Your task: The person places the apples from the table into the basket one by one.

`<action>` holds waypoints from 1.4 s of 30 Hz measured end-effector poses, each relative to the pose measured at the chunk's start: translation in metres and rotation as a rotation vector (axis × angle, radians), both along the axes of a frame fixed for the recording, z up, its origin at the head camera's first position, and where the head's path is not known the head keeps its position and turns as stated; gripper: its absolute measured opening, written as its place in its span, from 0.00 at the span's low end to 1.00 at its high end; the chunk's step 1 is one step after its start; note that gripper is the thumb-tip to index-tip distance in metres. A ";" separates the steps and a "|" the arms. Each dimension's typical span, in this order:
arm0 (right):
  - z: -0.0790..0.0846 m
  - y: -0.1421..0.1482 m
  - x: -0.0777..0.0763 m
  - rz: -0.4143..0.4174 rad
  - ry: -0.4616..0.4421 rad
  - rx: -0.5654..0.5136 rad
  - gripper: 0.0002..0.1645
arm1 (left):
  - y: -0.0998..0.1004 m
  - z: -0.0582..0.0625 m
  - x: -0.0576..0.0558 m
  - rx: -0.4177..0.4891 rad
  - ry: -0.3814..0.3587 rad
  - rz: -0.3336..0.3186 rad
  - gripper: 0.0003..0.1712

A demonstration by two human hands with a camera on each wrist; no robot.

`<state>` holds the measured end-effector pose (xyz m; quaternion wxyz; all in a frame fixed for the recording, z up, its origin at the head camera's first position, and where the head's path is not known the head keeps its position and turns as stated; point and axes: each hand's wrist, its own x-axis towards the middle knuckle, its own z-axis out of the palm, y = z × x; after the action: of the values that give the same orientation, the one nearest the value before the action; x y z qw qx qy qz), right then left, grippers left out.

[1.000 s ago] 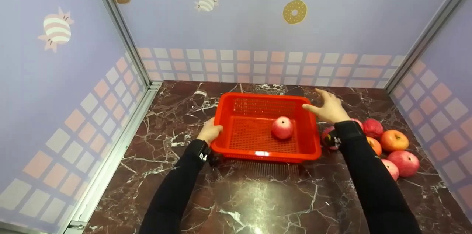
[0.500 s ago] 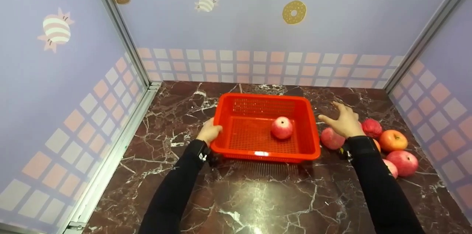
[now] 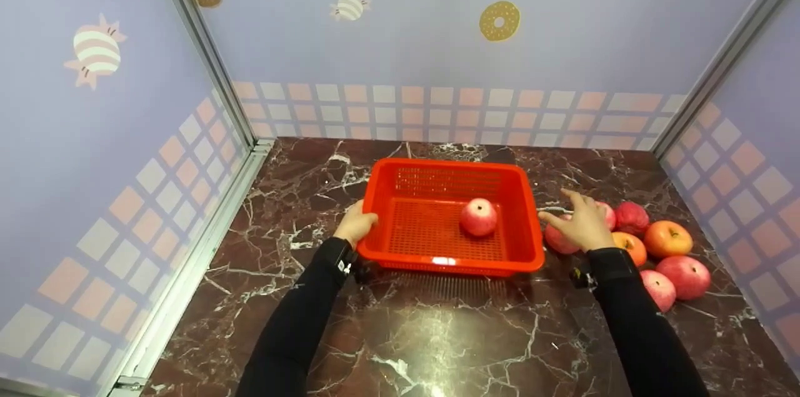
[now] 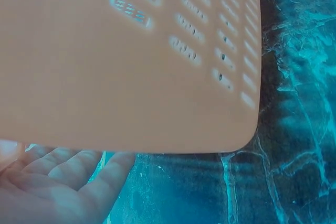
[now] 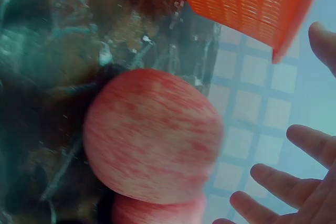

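A red plastic basket (image 3: pixel 431 262) with slotted walls stands mid-table in the head view. One pink-red apple (image 3: pixel 479 217) lies inside, right of centre. My left hand (image 3: pixel 355 224) grips the basket's left rim, thumb on top; the left wrist view shows its fingers (image 4: pixel 113 174) under the rim. Right of the basket, my right hand (image 3: pixel 584 222) hovers with spread fingers over a pink apple (image 3: pixel 558 239) and holds nothing. That apple (image 5: pixel 152 135) fills the middle of the right wrist view, the fingers (image 5: pixel 286 184) apart from it.
More fruit lies to the right: a dark red apple (image 3: pixel 632 217), an orange-coloured fruit (image 3: pixel 667 238), another orange one (image 3: pixel 630 249) and pink apples (image 3: pixel 684 277). Patterned panels (image 3: pixel 437 40) enclose the dark marble tabletop (image 3: pixel 462 347) at the back and both sides.
My right hand has moved from above the basket's right rim rightward and toward me, over the pink apple. The left hand and basket have stayed in place.
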<state>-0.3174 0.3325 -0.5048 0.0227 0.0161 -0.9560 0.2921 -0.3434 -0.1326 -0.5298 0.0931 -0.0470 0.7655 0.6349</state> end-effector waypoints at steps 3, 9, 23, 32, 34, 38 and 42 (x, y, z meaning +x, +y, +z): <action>-0.006 0.000 0.001 0.004 0.024 -0.002 0.56 | 0.000 0.000 0.000 0.007 0.000 0.002 0.37; -0.018 0.001 0.001 0.028 0.067 0.027 0.50 | 0.000 -0.002 0.000 -0.006 0.010 0.009 0.37; -0.035 -0.003 0.004 0.011 0.070 0.082 0.44 | 0.000 -0.002 -0.001 -0.009 0.037 -0.007 0.37; -0.045 -0.004 0.003 -0.030 -0.002 0.115 0.45 | 0.001 0.000 0.000 -0.015 0.018 0.021 0.36; -0.048 -0.004 0.003 -0.035 -0.014 0.121 0.45 | 0.001 0.000 0.000 -0.017 0.022 0.021 0.36; -0.054 -0.003 0.002 -0.035 0.000 0.132 0.44 | 0.000 -0.001 0.000 -0.017 0.029 0.024 0.36; -0.058 -0.001 0.001 -0.039 0.035 0.144 0.42 | 0.001 0.000 0.000 -0.012 0.027 0.027 0.36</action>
<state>-0.3161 0.3312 -0.5629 0.0438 0.0040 -0.9741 0.2217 -0.3434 -0.1320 -0.5300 0.0741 -0.0493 0.7698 0.6320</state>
